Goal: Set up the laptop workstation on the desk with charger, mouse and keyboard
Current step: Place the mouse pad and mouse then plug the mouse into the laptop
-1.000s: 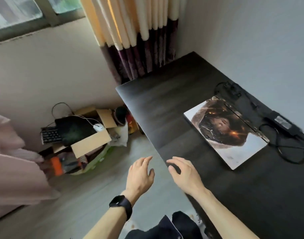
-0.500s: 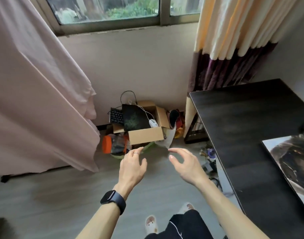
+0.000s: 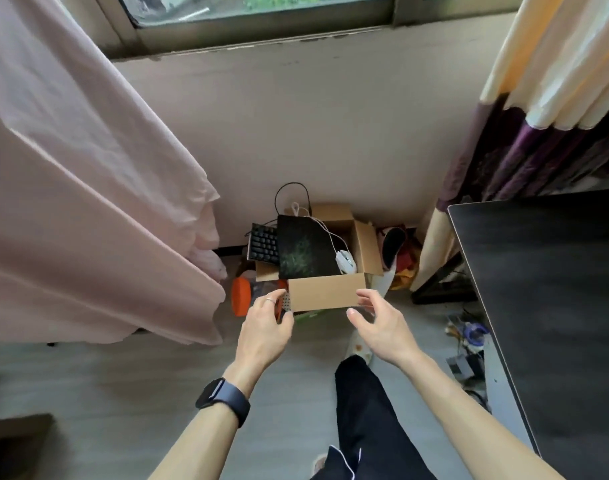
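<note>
The left hand (image 3: 266, 323) has its fingers loosely bent and apart, and the right hand (image 3: 382, 323) holds thumb and fingers spread in a half-open curve; neither grips anything. Just beyond the fingertips, between both hands, stands a box (image 3: 327, 294), though I cannot tell whether the left fingertips touch it. Farther out, a black pad (image 3: 305, 247) lies across the box, with the mouse (image 3: 346, 262) at its right edge, the keyboard (image 3: 263, 242) under its left, and the desk (image 3: 555, 289) well right of the right fingers.
</note>
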